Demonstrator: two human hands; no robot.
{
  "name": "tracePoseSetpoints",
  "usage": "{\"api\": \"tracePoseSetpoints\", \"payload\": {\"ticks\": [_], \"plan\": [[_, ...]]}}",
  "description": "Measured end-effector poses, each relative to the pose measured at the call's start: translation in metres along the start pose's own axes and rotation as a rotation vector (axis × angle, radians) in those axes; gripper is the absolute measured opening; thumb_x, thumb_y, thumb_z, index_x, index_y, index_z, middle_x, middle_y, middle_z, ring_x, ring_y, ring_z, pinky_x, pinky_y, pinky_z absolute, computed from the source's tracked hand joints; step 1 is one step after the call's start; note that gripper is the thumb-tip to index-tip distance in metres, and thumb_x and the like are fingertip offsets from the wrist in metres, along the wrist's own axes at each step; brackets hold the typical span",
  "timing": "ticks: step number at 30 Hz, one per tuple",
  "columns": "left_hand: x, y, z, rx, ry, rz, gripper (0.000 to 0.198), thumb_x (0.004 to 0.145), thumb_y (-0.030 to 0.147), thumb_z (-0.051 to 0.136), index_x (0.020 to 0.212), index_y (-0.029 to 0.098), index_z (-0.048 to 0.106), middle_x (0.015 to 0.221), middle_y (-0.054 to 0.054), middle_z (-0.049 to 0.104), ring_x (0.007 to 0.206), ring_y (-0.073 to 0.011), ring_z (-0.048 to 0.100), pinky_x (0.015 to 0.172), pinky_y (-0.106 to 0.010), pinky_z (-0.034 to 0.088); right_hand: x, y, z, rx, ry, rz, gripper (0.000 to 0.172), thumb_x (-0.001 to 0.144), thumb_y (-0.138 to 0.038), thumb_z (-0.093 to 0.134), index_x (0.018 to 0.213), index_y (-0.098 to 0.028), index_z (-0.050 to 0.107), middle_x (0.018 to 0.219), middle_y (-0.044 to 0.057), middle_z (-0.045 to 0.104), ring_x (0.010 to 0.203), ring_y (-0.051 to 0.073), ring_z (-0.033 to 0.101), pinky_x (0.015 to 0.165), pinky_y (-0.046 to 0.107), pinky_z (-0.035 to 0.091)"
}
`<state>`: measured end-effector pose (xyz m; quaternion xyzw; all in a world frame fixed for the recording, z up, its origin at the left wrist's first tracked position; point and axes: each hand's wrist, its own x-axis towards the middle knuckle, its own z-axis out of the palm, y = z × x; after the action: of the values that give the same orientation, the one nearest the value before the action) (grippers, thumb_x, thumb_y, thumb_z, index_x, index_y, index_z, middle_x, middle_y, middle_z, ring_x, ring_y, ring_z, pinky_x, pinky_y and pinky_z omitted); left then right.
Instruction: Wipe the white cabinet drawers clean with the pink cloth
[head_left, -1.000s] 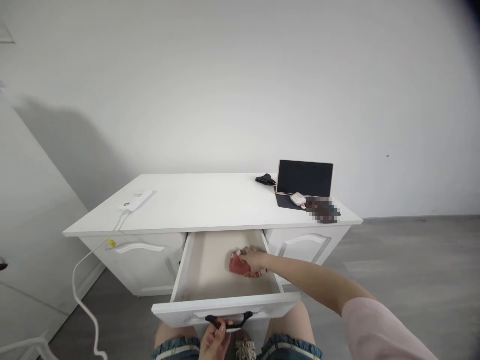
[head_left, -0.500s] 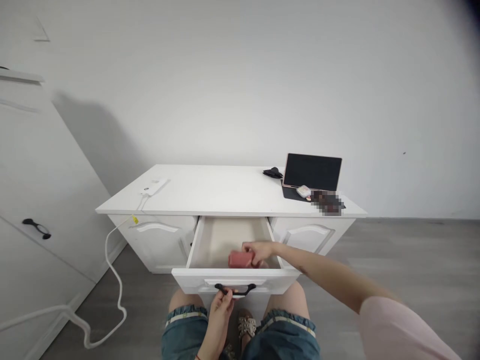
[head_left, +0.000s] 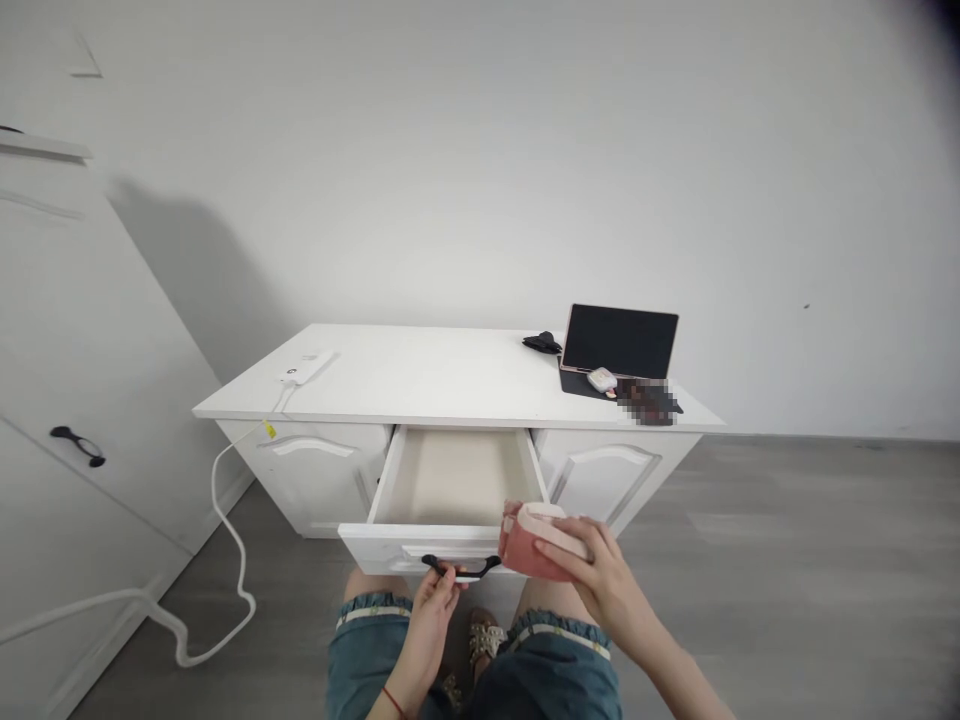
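My left hand (head_left: pixel 437 610) has its fingers curled round the black drawer handle (head_left: pixel 469 576), below the front of the pulled-out white drawer (head_left: pixel 364 548). In my right hand (head_left: pixel 600 565) is a pink, soft-looking bundle with a pale band (head_left: pixel 532 550); its exact kind I cannot make out. The bundle is held above the drawer's front right corner and covers part of the front panel. Inside the drawer, the pale bottom shows with nothing on it.
A tablet (head_left: pixel 619 340) leans on the white desk (head_left: pixel 420 375), near a small white case (head_left: pixel 602 380) and a black object (head_left: pixel 542 343). A power strip (head_left: pixel 306 368) trails a white cable (head_left: pixel 244 560) to the floor. A cabinet (head_left: pixel 67 330) stands on the left.
My right hand has lifted the pink bundle out of the drawer and brought it toward me, to the right. My left hand has stayed on the handle.
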<state>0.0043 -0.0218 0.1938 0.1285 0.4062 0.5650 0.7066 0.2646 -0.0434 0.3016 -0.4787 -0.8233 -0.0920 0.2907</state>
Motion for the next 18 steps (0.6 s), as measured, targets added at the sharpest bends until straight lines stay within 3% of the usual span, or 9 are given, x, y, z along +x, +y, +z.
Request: {"api": "tracePoseSetpoints", "payload": {"ticks": [3, 6, 10, 15, 18], "plan": [[-0.002, 0.001, 0.001, -0.002, -0.01, -0.003, 0.025, 0.054, 0.029, 0.085, 0.072, 0.018, 0.072, 0.078, -0.003, 0.073, 0.076, -0.0145, 0.066, 0.085, -0.03, 0.051, -0.024, -0.001, 0.026, -0.17, 0.067, 0.004, 0.049, 0.083, -0.007, 0.049, 0.116, -0.04, 0.062, 0.117, 0.005, 0.057, 0.114, 0.025, 0.046, 0.101, 0.049, 0.039], [-0.002, 0.001, 0.001, -0.012, -0.006, -0.001, 0.023, 0.055, 0.028, 0.085, 0.071, 0.018, 0.071, 0.078, -0.002, 0.073, 0.076, -0.0141, 0.066, 0.085, -0.031, 0.05, -0.025, -0.007, 0.042, -0.204, 0.045, -0.01, 0.044, 0.082, -0.012, 0.054, 0.115, -0.039, 0.062, 0.129, 0.004, 0.055, 0.125, 0.027, 0.04, 0.106, 0.054, 0.03], [-0.004, -0.002, 0.0, -0.041, -0.01, -0.014, 0.022, 0.058, 0.027, 0.083, 0.074, 0.018, 0.07, 0.079, -0.002, 0.073, 0.073, -0.0143, 0.066, 0.084, -0.031, 0.05, -0.01, -0.028, 0.062, -0.233, -0.052, -0.062, 0.049, 0.082, -0.018, 0.057, 0.125, -0.041, 0.054, 0.144, 0.002, 0.045, 0.134, 0.029, 0.032, 0.109, 0.055, 0.023], [-0.009, -0.001, -0.006, -0.095, 0.012, -0.013, 0.021, 0.058, 0.022, 0.082, 0.075, 0.02, 0.07, 0.08, -0.003, 0.072, 0.072, -0.0154, 0.066, 0.082, -0.033, 0.05, 0.021, -0.068, 0.096, -0.192, -0.033, -0.127, 0.052, 0.085, -0.015, 0.052, 0.13, -0.039, 0.049, 0.149, 0.002, 0.039, 0.135, 0.028, 0.032, 0.11, 0.053, 0.022], [-0.012, 0.001, -0.001, -0.032, -0.039, 0.007, 0.024, 0.064, 0.02, 0.076, 0.087, 0.023, 0.072, 0.099, -0.007, 0.072, 0.09, -0.0231, 0.066, 0.088, -0.039, 0.048, 0.041, -0.094, 0.113, -0.134, -0.055, -0.151, 0.05, 0.087, -0.02, 0.053, 0.133, -0.038, 0.046, 0.152, 0.003, 0.033, 0.136, 0.029, 0.031, 0.109, 0.055, 0.025]]}}
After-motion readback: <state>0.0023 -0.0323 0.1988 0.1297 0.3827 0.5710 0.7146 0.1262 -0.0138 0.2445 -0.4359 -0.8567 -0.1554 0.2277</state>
